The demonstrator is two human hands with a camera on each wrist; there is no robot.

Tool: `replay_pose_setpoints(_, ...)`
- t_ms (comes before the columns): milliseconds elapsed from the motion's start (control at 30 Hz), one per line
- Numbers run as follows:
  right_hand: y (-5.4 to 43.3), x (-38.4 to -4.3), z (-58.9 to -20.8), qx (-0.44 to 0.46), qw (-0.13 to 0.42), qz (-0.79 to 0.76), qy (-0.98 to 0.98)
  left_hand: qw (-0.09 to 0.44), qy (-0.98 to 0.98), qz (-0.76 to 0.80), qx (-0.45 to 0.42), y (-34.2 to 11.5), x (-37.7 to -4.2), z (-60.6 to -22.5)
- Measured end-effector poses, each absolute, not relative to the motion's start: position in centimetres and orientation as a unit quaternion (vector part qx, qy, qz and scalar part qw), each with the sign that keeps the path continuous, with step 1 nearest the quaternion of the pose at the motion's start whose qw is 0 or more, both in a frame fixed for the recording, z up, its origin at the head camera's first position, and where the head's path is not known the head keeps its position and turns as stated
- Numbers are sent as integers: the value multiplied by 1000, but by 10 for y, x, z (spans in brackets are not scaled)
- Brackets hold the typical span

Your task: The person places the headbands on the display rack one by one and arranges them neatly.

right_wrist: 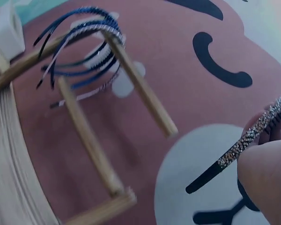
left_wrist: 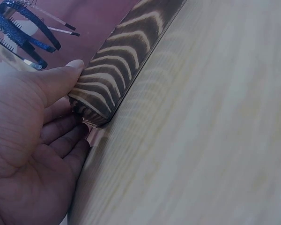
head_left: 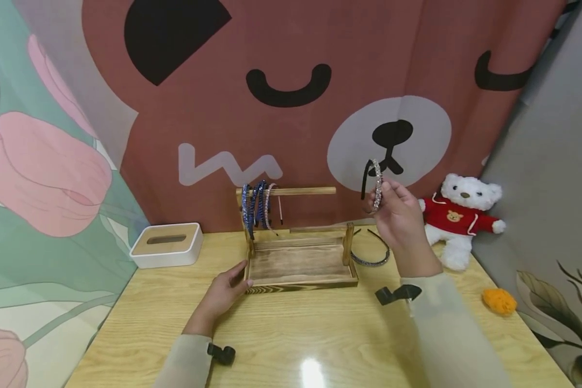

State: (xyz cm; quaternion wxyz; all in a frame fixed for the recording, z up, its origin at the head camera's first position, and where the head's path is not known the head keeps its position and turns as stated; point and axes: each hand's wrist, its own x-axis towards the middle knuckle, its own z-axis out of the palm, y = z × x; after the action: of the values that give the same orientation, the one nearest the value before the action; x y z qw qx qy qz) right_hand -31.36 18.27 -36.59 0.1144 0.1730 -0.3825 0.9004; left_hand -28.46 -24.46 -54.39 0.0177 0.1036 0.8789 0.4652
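A black headband (head_left: 378, 186) covered in silvery stones is pinched in my right hand (head_left: 399, 218), raised above the table and right of the wooden rack. In the right wrist view that headband (right_wrist: 243, 147) slants down from the fingers (right_wrist: 271, 133), one black end free. My left hand (head_left: 221, 293) holds the front left corner of the rack's tray (head_left: 300, 284); in the left wrist view the thumb (left_wrist: 61, 79) lies against the dark striped wood (left_wrist: 117, 65), with fingers below. Several blue headbands (head_left: 257, 207) and a pink one (head_left: 268, 207) hang at the left of the bar (head_left: 310, 191).
Another dark glittery headband (head_left: 371, 263) lies on the table (head_left: 291, 334) right of the rack. A white tissue box (head_left: 167, 245) stands at the left. A white teddy bear (head_left: 461, 215) in red sits at the right, an orange bundle (head_left: 499, 302) nearer. A patterned curtain hangs behind.
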Motion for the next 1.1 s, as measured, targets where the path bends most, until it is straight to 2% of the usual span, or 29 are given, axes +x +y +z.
replay_pose_setpoints(267, 143, -336, -361, 93, 70, 929, -352, 20, 877, 469, 102, -244, -284, -544)
replay_pose_setpoints(600, 76, -348, -379, 51, 82, 915, -392, 20, 877, 469, 101, -243, -285, -543)
replay_pose_setpoints(1100, 8, -349, -385, -8, 61, 875, -480, 19, 874, 475, 101, -244, -286, -544)
